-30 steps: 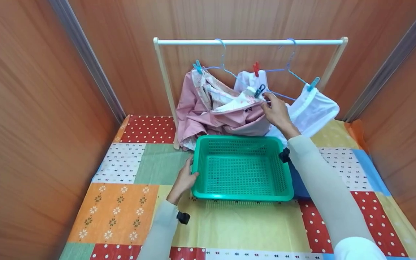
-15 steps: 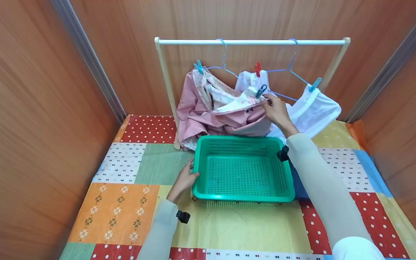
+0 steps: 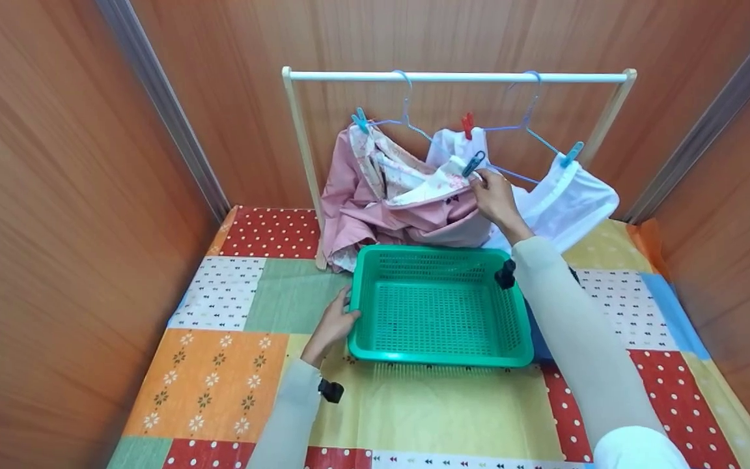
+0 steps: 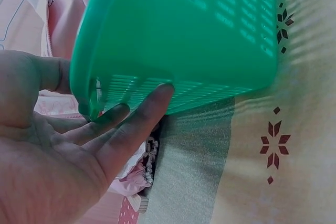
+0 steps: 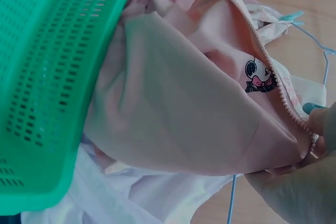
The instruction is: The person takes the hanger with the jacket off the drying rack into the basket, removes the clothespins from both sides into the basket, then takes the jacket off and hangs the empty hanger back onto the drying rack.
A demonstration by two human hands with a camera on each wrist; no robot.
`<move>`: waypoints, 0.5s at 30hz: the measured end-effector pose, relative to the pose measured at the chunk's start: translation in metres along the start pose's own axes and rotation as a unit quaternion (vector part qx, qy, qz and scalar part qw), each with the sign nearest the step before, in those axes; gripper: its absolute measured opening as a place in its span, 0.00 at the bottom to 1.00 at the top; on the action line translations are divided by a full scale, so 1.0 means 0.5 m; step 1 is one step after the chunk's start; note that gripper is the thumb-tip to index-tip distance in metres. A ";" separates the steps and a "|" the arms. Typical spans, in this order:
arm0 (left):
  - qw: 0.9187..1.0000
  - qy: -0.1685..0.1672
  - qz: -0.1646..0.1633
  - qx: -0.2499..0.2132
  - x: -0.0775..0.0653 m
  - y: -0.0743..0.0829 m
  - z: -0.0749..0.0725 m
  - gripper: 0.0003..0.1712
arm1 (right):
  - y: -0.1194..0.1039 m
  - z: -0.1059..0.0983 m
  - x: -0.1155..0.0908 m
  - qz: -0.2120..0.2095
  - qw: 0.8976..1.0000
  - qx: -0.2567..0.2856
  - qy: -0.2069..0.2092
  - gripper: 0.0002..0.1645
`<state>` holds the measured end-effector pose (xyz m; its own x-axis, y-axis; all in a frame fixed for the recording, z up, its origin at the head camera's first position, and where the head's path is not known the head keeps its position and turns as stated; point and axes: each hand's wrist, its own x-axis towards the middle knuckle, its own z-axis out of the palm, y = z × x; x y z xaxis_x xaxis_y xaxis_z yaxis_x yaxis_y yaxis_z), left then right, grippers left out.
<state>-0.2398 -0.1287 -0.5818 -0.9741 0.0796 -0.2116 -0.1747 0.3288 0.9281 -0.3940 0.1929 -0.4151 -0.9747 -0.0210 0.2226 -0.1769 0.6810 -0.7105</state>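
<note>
**Right hand on pink garment, left hand on basket**

We have the right hand [image 3: 494, 198] pinching the zipped edge of the pink garment [image 3: 414, 221] between thumb and fingers, just beside the dark teal clip [image 3: 474, 163]. In the right wrist view that hand is partly cut off at the frame edge, but we see the fabric caught in the fingers. The zip [image 5: 286, 103] runs along that edge, with a cartoon print [image 5: 260, 76] near it.

Pink garment location: at the rack [image 3: 466, 77], left half, draped behind the green basket [image 3: 437, 359]. Its left corner is fixed to the left hanger [image 3: 406, 117] by a light teal clip [image 3: 360, 120]; floral lining faces up at the opening.

Left hand [image 3: 334, 324] grips the basket's left side — thumb at the rim, the other fingers laid along the outer wall, slightly spread.

Right hanger [image 3: 525, 124] carries the white garment [image 3: 564, 202], with a red clip [image 3: 467, 126] at its left and a blue-green clip [image 3: 571, 154] at its right. We also see a dark blue item [image 3: 540, 339] beside the basket, partly under the right forearm — can't tell what it is. Patchwork cloth [image 3: 453, 410] covers the surface underneath.
</note>
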 end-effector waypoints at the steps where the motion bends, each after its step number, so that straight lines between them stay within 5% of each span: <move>1: 1.000 0.000 0.001 0.001 -0.001 0.000 0.000 0.39 | -0.001 0.002 0.000 -0.002 1.000 -0.003 0.005 0.21; 15: 1.000 0.002 0.010 0.009 -0.002 0.000 -0.003 0.39 | -0.007 0.021 0.001 0.082 0.990 0.101 0.052 0.18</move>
<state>-0.2391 -0.1303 -0.5813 -0.9777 0.0830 -0.1929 -0.1535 0.3446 0.9261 -0.3955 0.1825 -0.4194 -0.9749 0.1615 0.1529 -0.0505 0.5088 -0.8594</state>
